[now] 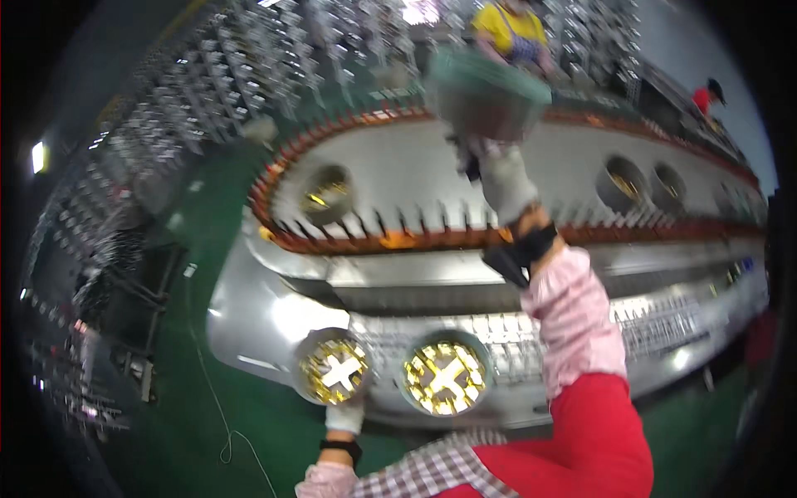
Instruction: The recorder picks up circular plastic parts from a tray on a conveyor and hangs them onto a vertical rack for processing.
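My right hand [505,178], in a pale work glove, is stretched up and away from me with a green plastic basin [486,91] at the end of it. The fingers are closed on the basin's underside or near rim; motion blur hides exactly where they bite, but the basin is plainly carried by this hand alone. It sits tilted, its wide mouth turned up and away from me, just above the far side of the oval conveyor [415,241], whose orange rim carries a row of dark upright spikes. From the hand, the basin lies straight ahead and a little to my left, and its broad axis runs roughly along the conveyor's length.

My left hand [344,415] is low and close to my body, also gloved, resting against the steel machine housing [266,315] just beneath the left of two round lit openings [336,369] with gold fittings and a white cross inside. I cannot tell whether its fingers are curled or flat; it appears to hold nothing. It is well apart from the basin, so the right arm is by far the nearer one.

Across the machine a person in a yellow top [508,29] stands just behind the basin. Racks of small metal parts [249,66] fill the space to my far left.
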`<state>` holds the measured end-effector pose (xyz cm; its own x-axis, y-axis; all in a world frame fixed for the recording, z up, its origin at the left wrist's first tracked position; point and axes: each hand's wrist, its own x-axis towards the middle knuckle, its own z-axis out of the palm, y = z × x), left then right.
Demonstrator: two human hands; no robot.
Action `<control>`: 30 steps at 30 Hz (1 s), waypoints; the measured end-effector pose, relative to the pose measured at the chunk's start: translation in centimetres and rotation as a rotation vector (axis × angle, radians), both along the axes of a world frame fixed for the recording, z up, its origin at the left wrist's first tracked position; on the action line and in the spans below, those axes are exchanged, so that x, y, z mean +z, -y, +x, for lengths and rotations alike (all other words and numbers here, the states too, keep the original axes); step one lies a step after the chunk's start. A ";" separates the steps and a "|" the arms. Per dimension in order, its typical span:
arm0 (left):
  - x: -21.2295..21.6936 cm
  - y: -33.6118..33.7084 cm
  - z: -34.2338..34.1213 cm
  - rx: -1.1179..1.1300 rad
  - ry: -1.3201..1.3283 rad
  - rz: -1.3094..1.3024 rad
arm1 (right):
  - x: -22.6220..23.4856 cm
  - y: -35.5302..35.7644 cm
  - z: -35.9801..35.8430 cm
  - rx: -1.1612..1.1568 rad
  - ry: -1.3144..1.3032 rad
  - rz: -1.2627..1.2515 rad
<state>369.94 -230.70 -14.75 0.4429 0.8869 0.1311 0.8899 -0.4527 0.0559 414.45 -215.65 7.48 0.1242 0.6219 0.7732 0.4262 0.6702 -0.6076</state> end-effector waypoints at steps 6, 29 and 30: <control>-0.7 -2.3 -0.4 0.102 0.733 -0.470 | -2.2 16.9 0.2 -0.267 -0.001 -0.289; -0.8 -2.3 0.4 -0.003 -0.436 0.097 | -23.4 33.5 -6.3 -0.536 0.401 -0.874; 0.4 -1.5 1.5 0.017 -0.412 0.025 | -24.2 34.3 -5.1 -0.538 0.480 -0.915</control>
